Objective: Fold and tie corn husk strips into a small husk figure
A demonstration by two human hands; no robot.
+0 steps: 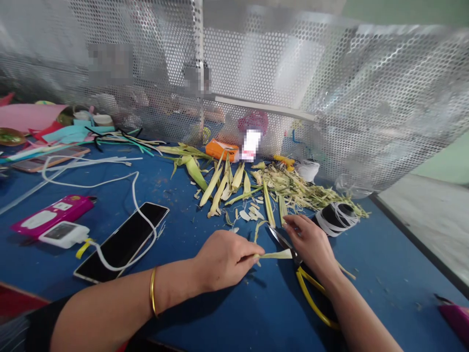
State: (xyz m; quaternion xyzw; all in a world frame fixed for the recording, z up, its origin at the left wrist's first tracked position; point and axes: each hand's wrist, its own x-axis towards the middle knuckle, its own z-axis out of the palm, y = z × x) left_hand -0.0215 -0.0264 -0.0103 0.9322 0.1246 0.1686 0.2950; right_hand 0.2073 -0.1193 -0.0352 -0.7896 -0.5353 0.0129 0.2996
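My left hand (223, 258) is closed in a pinch on a pale green leaf strip (276, 254) just above the blue table (176, 230). My right hand (309, 242) rests over scissors (284, 242) with yellow handles, whose open blades sit at the strip's right end; the fingers curl on the scissors. A gold bangle circles my left wrist. Beyond the hands lie cut leaf pieces (223, 183) and a heap of shredded trimmings (300, 188).
A black phone (122, 242) with a white cable lies at left, beside a pink power bank (51, 215) and a white charger. A thread spool (335, 217) sits right of the trimmings. A perforated metal screen (330, 98) walls the back. People sit behind it.
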